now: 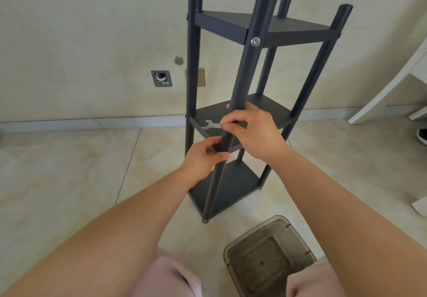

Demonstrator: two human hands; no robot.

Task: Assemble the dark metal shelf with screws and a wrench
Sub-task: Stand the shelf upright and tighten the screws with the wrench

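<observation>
The dark metal shelf (286,27) stands upright on the tiled floor, three boards between round posts. A silver screw head (255,41) shows on the near post (245,75) at the top board. My right hand (251,130) pinches a small flat silver wrench (211,124) beside the near post at the middle board's corner. My left hand (204,158) grips the near post just below that corner, fingers curled round it.
A translucent brown plastic bin (265,257) stands on the floor near my knees. A white chair leg (390,84) leans at the right. The wall behind carries a metal outlet plate (161,78). A dark shoe (422,136) sits at the right edge.
</observation>
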